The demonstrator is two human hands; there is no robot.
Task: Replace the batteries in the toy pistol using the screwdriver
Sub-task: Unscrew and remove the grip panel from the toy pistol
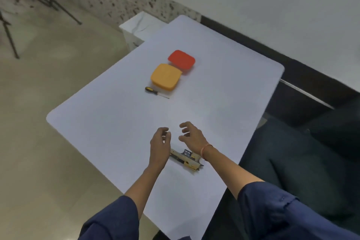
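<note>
The toy pistol (186, 159), yellow, white and black, lies flat on the white table (116, 119) near its front edge, partly hidden under my wrists. My left hand (160, 145) hovers above its left end with fingers loosely curled, holding nothing. My right hand (191, 136) hovers just beyond the pistol, fingers spread and bent, also holding nothing. The screwdriver (155, 92), with a black and yellow handle, lies farther back on the table, its tip pointing right.
A yellow lidded box (165, 77) sits just behind the screwdriver, and a red lidded box (181, 61) touches its far right corner. A white block (142, 27) stands at the table's far left corner. A dark sofa (302, 152) runs along the right.
</note>
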